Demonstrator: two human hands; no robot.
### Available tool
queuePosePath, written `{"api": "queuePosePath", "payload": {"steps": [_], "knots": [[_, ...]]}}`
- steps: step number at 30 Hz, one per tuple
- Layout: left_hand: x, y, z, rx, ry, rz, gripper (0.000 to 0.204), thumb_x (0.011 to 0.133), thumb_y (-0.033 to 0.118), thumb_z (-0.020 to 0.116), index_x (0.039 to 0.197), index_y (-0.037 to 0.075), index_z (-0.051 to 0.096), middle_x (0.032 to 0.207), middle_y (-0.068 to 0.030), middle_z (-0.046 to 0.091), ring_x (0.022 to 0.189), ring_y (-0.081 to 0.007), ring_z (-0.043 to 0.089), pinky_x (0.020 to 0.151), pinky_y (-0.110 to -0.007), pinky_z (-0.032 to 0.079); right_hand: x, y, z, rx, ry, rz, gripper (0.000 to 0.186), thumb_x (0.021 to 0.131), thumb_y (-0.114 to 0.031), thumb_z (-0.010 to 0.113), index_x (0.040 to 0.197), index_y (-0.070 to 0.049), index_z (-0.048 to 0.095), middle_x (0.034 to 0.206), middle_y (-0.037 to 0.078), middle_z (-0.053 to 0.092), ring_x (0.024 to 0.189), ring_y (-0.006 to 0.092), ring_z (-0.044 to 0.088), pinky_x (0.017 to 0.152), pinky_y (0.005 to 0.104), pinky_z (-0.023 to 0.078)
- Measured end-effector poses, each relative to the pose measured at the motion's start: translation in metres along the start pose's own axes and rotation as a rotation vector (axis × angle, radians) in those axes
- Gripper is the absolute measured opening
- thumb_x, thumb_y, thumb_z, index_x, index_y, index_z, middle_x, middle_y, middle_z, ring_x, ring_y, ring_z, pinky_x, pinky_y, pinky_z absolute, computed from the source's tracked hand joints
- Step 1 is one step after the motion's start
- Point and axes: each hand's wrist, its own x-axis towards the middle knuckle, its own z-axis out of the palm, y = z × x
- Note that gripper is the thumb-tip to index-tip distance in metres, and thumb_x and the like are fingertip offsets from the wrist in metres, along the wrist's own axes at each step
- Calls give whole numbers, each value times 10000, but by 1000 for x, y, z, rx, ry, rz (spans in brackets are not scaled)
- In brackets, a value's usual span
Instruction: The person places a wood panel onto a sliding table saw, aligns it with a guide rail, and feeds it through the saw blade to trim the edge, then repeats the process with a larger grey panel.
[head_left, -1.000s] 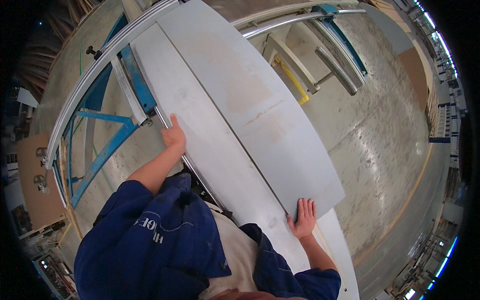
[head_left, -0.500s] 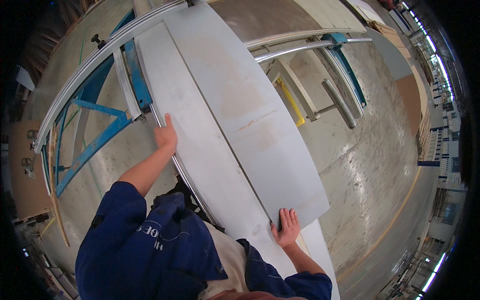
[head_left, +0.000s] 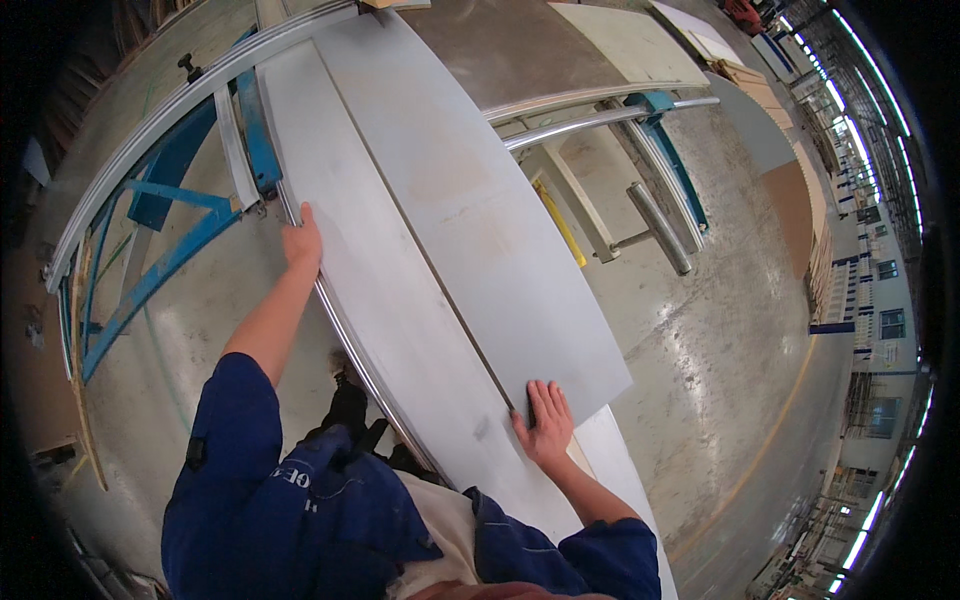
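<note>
A long pale grey panel (head_left: 470, 215) lies flat on a long whitish sliding table (head_left: 390, 270), with a dark narrow gap along the panel's left edge. My right hand (head_left: 545, 422) rests flat on the panel's near end, fingers stretched and slightly spread. Farther forward, my left hand (head_left: 303, 240) grips the table's left edge beside a shiny metal rail (head_left: 352, 348). One digit points ahead, while its other fingers curl over the edge and are partly hidden.
A curved-looking aluminium fence (head_left: 170, 105) on a blue frame (head_left: 165, 285) extends left. On the right are a metal bar (head_left: 585, 122), a roller (head_left: 660, 228) and a yellow part (head_left: 562, 228). A brown board (head_left: 510, 50) lies beyond the panel. Stacked boards (head_left: 800, 210) stand farther right.
The panel, sliding table and both hands have moved forward relative to the machine parts on the right. Both hands keep their places. The view has shifted, and more of my leg shows.
</note>
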Motion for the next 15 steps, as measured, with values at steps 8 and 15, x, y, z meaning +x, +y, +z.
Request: {"api": "queuePosePath", "payload": {"steps": [8,15], "knots": [[-127,-121,25,-168,0,96,652,1080,545,382,1206,-79,523,1213,-335,620,1146,-500,590,1009,-528,446,63,-14,44,-20,131,-97,565,868,-269,749,1372,-47,625,1363,157,660,1322,367,578,1047,468,440],[-262,-136,3,-219,-135,-26,571,1099,477,377,1186,-69,521,1165,-345,611,1092,-516,585,956,-546,438,111,-20,71,7,163,-69,535,876,-277,737,1363,-79,639,1371,118,664,1335,336,579,883,426,440]]}}
